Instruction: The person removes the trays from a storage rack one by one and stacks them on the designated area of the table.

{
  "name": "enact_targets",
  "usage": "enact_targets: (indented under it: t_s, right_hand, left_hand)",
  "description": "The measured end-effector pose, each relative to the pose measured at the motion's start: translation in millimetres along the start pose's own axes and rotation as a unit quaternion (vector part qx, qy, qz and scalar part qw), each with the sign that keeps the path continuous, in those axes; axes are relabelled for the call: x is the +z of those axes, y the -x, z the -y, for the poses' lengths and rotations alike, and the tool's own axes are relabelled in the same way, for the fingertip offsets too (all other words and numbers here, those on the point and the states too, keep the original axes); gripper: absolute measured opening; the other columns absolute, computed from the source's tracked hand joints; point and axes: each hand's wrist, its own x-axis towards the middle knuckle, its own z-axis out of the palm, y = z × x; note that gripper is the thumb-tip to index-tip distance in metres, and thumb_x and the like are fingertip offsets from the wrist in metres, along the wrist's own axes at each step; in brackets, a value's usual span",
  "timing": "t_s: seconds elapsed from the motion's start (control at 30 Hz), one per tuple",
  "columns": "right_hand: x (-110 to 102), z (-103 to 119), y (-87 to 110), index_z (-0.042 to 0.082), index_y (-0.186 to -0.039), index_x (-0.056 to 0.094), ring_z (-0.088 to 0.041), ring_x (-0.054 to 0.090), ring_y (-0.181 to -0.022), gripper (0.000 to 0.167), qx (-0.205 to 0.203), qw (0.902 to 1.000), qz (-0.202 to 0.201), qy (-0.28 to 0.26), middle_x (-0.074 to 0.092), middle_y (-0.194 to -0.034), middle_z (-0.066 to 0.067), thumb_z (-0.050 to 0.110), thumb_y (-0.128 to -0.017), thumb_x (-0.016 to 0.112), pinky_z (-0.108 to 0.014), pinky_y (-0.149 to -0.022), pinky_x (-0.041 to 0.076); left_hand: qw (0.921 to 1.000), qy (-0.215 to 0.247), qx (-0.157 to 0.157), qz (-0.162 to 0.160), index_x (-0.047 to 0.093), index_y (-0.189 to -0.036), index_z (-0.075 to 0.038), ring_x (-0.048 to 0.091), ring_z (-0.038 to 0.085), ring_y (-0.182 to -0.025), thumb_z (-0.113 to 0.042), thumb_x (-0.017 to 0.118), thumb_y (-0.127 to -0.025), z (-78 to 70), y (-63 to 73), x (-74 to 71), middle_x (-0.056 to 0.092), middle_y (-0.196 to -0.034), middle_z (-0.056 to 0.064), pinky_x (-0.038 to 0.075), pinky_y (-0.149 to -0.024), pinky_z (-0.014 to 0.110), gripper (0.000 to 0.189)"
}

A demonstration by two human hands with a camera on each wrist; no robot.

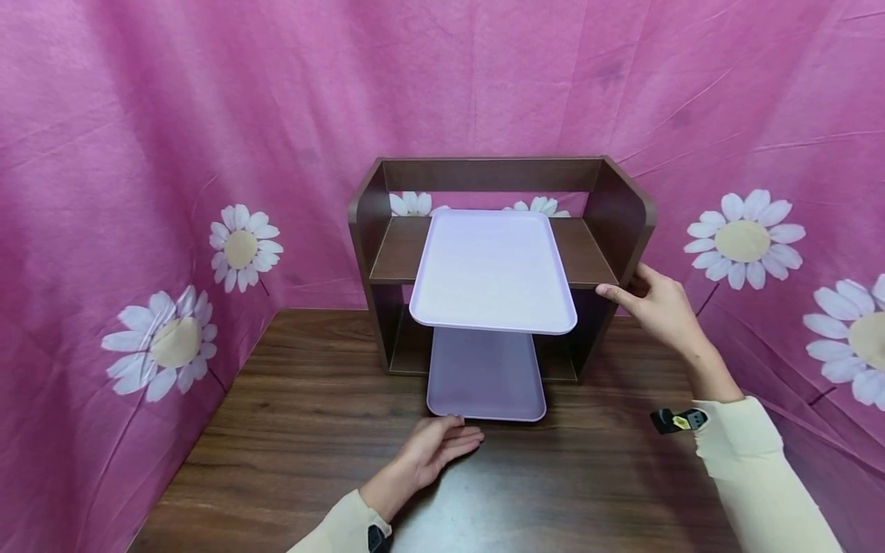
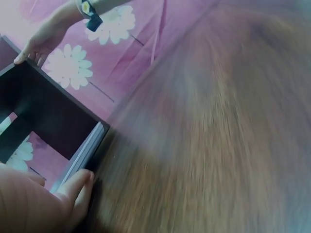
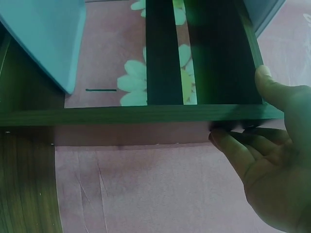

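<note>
A dark brown two-tier desktop shelf stands on the table. One light purple tray lies on its upper board and juts out at the front. Beneath it, a second purple tray sticks out of the lower level. My left hand touches this lower tray's front edge, its fingers fairly straight. On the right, my right hand grips the shelf's side panel. In the right wrist view its thumb lies on the inner side and the fingers curl against the outer side.
The wooden table reaches out on both sides of the shelf and in front of it. A pink curtain with white daisies hangs close behind and along both sides.
</note>
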Motion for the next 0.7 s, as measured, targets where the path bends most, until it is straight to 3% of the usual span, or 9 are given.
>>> enact_targets:
  t_s: [0.17, 0.37, 0.6, 0.7]
  right_hand:
    - [2, 1, 0.5, 0.006, -0.124, 0.069, 0.013, 0.054, -0.08, 0.048, 0.007, 0.9999, -0.005, -0.014, 0.078, -0.111, -0.024, 0.042, -0.095, 0.081, -0.01, -0.066, 0.043]
    - [3, 4, 1.9, 0.006, -0.126, 0.069, 0.015, 0.053, -0.082, 0.05, 0.016, 0.9996, -0.01, -0.022, 0.078, -0.116, -0.024, 0.043, -0.096, 0.08, -0.013, -0.068, 0.043]
    - [5, 5, 4.3, 0.006, -0.125, 0.068, 0.007, 0.054, -0.084, 0.05, 0.029, 0.9991, -0.011, -0.028, 0.078, -0.117, -0.025, 0.045, -0.096, 0.079, -0.016, -0.069, 0.043]
    - [5, 5, 4.8, 0.006, -0.127, 0.068, 0.007, 0.054, -0.085, 0.05, 0.033, 0.9988, -0.013, -0.033, 0.077, -0.118, -0.025, 0.045, -0.096, 0.078, -0.016, -0.069, 0.043]
  left_hand:
    - [0.9977, 0.068, 0.009, 0.0, 0.044, -0.126, 0.019, 0.05, 0.055, -0.142, -0.002, 0.046, -0.105, 1.5, -2.0, 5.7, 0.045, -0.142, 0.053, 0.045, -0.121, 0.05, 0.03]
    - [0.992, 0.123, 0.023, -0.017, 0.047, -0.107, 0.001, 0.054, 0.048, -0.142, -0.002, 0.046, -0.105, 6.1, -3.8, 10.6, 0.048, -0.135, 0.033, 0.042, -0.124, 0.049, 0.004]
    - [0.9893, 0.14, 0.023, -0.034, 0.041, -0.121, 0.003, 0.052, 0.048, -0.145, -0.003, 0.046, -0.108, 7.1, -1.8, 16.8, 0.056, -0.129, 0.024, 0.039, -0.127, 0.053, 0.015]
    - [0.9886, 0.143, 0.03, -0.036, 0.037, -0.128, 0.006, 0.049, 0.049, -0.146, -0.005, 0.046, -0.109, 6.5, -2.2, 19.1, 0.056, -0.133, 0.026, 0.037, -0.127, 0.055, 0.023]
